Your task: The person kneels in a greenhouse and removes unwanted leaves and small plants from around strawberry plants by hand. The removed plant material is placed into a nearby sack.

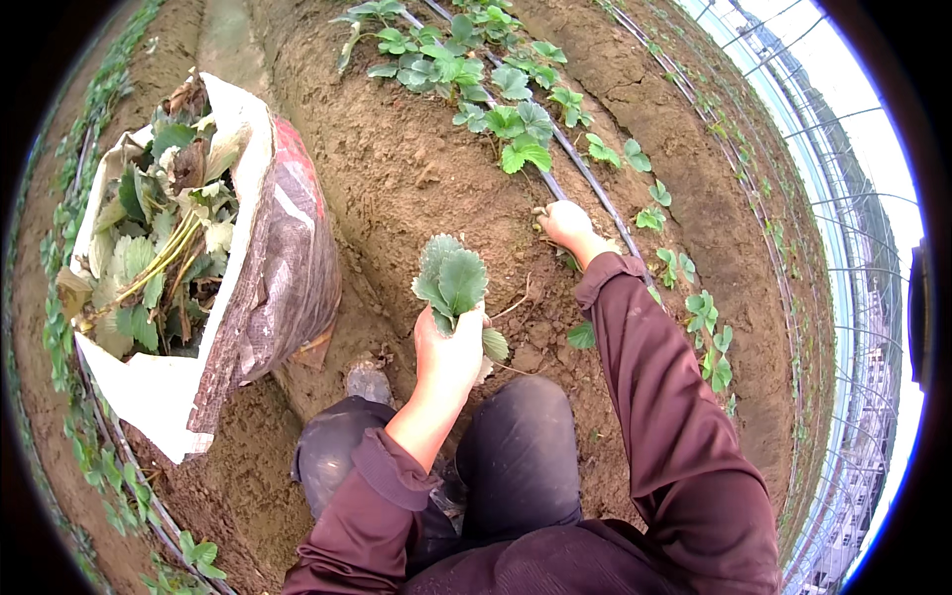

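My left hand is closed around a small bunch of green strawberry leaves, held above the soil in front of my knees. To its right, my right hand is at soil level beside a black drip line, with its fingers curled; whether it grips anything cannot be made out. Just beyond that hand grow strawberry plants. At my left stands a woven plastic sack, its mouth wide, filled with picked leaves and stems, some green and some brown and dry.
Raised soil beds run away from me, with a furrow between them. More strawberry rows lie to the right, another row to the left. A greenhouse frame curves along the right edge. My boot is near the sack.
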Demonstrator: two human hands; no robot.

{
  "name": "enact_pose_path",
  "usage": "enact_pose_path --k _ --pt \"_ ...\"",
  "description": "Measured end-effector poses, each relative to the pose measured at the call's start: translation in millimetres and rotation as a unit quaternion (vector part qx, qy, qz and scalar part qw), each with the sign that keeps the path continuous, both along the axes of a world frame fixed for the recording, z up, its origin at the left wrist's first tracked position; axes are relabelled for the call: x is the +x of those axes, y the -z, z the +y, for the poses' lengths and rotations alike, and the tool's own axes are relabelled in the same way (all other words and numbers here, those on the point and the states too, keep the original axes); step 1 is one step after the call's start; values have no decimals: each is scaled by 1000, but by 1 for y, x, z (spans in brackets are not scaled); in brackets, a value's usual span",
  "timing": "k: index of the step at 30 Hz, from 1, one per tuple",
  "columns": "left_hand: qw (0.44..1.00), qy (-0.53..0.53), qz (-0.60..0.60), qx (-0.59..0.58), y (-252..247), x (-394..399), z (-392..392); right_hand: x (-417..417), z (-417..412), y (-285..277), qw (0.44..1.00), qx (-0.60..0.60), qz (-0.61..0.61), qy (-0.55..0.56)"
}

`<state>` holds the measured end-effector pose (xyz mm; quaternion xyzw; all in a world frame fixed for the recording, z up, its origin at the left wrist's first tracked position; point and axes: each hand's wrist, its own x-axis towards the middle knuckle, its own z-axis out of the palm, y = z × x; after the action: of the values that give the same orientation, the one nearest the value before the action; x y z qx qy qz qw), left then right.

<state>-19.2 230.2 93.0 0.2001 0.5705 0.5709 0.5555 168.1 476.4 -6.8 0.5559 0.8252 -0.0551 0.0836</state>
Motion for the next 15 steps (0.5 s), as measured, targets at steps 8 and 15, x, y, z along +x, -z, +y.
enact_pose_path --k 8,15 --pt "1000 -9 -16 13 -4 -5 -1 40 41 -10 947 -7 294 131" --pt "1000 -1 -21 11 -3 2 0 1 0 -27 993 -93 -72 -13"
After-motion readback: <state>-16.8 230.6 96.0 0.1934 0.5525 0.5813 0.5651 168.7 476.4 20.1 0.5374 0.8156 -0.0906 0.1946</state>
